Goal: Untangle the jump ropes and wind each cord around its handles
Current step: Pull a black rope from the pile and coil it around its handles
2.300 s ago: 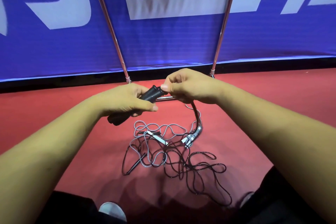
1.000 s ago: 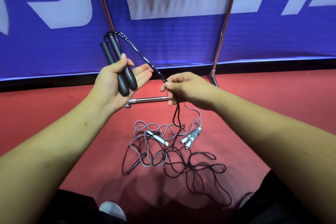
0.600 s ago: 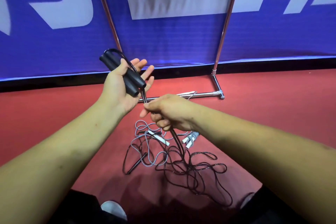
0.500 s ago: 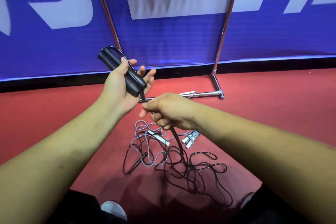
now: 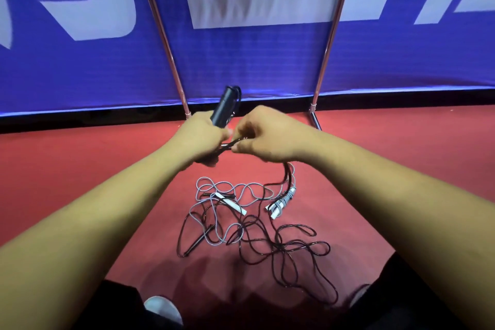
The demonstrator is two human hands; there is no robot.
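L hand wrapped round black handles, tilted up-right, raised above red floor. R hand just beside it, pinching black cord betw thumb + fingers. Rest of cord drops to tangle on floor w/ grey rope, white handles.

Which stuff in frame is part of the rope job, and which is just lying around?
Part of the job:
left hand, gripping the black handles
right hand, pinching the black cord
grey cord and white handles, in the tangle below

Just there:
red floor
blue banner
metal stand
shoe
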